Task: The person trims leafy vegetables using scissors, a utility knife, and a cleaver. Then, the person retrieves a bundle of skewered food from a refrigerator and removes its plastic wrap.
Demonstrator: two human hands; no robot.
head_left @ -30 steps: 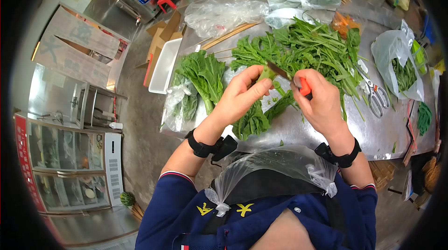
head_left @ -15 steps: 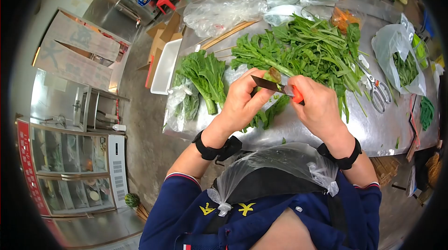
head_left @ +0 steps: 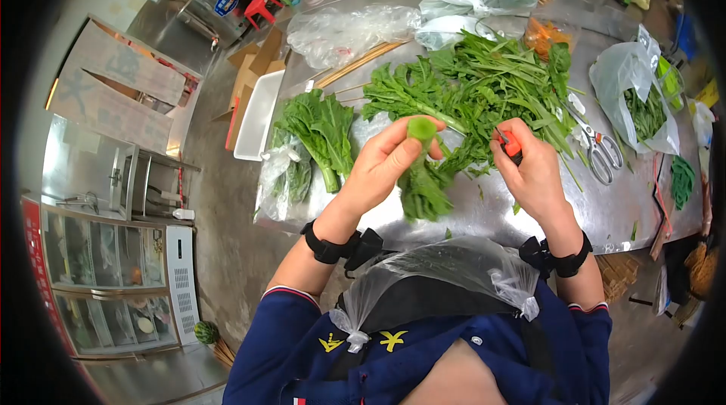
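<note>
My left hand (head_left: 387,159) is closed around a leafy green vegetable (head_left: 421,130), its pale green cut end pointing up and its leaves hanging below. In my right hand (head_left: 533,167) I grip a knife (head_left: 512,145) by its red and black handle; the blade points away from me and is hardly visible. The two hands are apart above the steel table (head_left: 484,216). To the left of my left hand lies a bunch of leafy greens (head_left: 321,133). Beyond both hands spreads a large pile of greens (head_left: 491,87).
Scissors (head_left: 601,152) lie at the right, near a plastic bag of greens (head_left: 643,106). A white tray (head_left: 257,117) stands along the left edge. Clear plastic bags (head_left: 352,31), wooden sticks (head_left: 363,61) and a bag with orange contents (head_left: 546,38) sit farther back.
The knife has moved right, away from the stem's end. The vegetable's browned end is gone, and a fresh green cut face shows. My left hand has turned the stem upright.
</note>
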